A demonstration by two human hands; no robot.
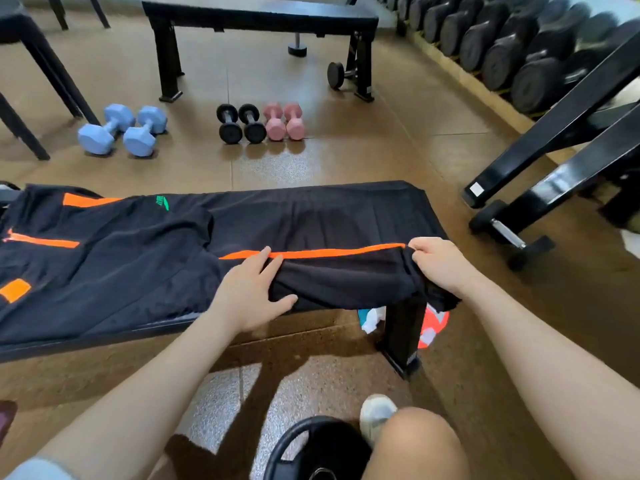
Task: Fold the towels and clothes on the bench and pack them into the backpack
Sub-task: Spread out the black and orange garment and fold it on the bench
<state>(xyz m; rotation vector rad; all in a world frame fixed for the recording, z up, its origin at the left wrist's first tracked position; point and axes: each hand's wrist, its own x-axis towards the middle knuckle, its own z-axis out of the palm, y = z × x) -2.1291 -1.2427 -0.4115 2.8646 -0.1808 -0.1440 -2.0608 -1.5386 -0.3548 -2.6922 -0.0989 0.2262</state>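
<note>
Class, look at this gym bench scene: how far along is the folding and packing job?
Done: nothing looks folded or packed; no backpack is visible. In hand: the black trousers with orange stripes lie spread along the black padded bench; the left hand presses flat on one leg while the right hand pinches its cuff end. Left: folding these, any other items, then packing.

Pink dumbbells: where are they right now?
In the head view, the pink dumbbells lie on the floor beyond the bench, upper centre, directly right of the small black dumbbells.
</note>
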